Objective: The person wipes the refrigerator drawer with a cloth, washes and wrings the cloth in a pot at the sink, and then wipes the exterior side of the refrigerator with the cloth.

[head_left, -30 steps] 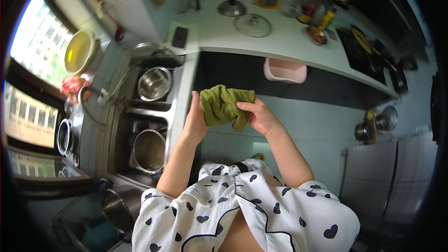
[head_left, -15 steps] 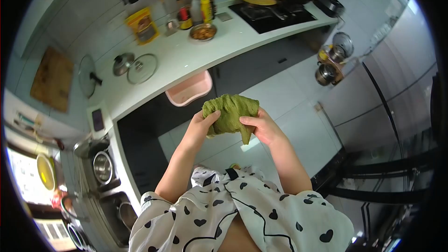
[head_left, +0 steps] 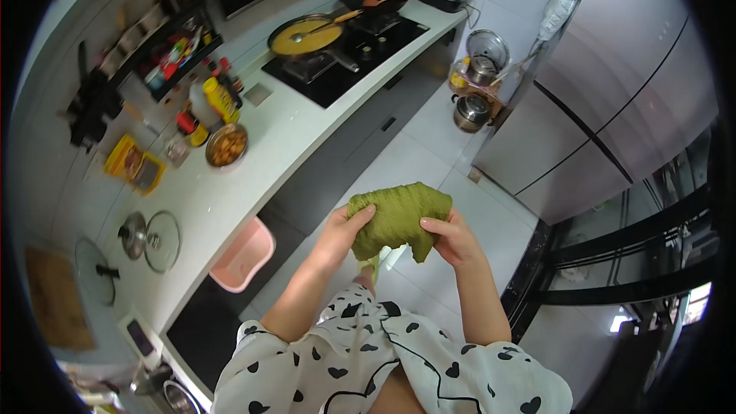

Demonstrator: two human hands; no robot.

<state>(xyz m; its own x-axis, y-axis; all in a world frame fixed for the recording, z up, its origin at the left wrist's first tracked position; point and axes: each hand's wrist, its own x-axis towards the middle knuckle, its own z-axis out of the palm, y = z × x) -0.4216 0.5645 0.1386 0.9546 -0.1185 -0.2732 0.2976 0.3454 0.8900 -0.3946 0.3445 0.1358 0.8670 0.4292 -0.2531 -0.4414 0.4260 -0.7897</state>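
Between my two hands is a green cloth, held up in front of my body above the floor. My left hand grips its left side, the thumb lying on top and the fingers hidden underneath. On the right side, my right hand pinches the cloth in the same way. The cloth looks bunched or folded, and one corner hangs down near my right hand.
A white counter runs along the left, with a pan of yellow food on the black stove. A bowl of food and glass lid stand nearer. A pink bin hangs at the counter front; a fridge stands right.
My view has turned to the right, toward the stove and fridge. The cloth is still in both hands and looks more spread out and flatter between them.
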